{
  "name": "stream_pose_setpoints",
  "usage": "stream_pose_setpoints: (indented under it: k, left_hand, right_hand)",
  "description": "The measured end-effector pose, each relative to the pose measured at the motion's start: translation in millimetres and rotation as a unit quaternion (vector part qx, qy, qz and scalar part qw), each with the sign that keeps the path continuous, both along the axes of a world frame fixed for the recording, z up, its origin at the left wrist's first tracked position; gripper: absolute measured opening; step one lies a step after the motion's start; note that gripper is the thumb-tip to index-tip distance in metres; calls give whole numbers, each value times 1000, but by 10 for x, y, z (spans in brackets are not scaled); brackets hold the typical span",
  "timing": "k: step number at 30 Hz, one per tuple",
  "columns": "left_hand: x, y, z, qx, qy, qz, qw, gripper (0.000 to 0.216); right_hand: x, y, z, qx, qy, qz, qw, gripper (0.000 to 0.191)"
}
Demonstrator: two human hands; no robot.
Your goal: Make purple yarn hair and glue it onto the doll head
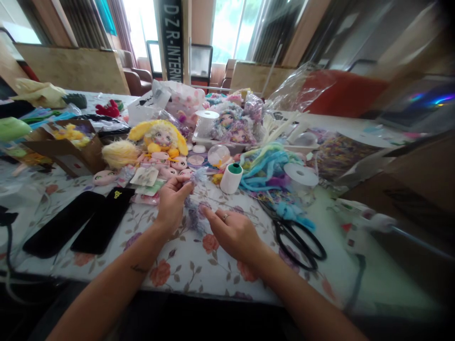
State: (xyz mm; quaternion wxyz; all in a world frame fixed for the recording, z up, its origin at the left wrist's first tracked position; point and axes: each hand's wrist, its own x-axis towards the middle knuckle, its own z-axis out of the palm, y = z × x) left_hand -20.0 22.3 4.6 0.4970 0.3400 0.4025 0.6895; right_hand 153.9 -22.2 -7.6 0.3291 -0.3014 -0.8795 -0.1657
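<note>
Centre frame, over the floral bench (pixel 185 270): the left hand (pixel 172 201) pinches an upright lavender yarn tuft (pixel 194 217) near its top; the half-curled right hand (pixel 232 232) touches its lower end, grip unclear.

Open counter (pixel 185 265) runs along the near edge, hemmed by phones (pixel 81 220) left, scissors (pixel 298 239) right, spool (pixel 231 177) and dolls (pixel 159 137) behind.
</note>
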Motion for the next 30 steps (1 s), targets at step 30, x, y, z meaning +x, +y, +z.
stream_pose_setpoints:
  k: [30]
  left_hand:
    - [-225,46,246,-16,-196,-76,978,26]
  right_hand:
    - [550,124,128,-71,59,-117,989,20]
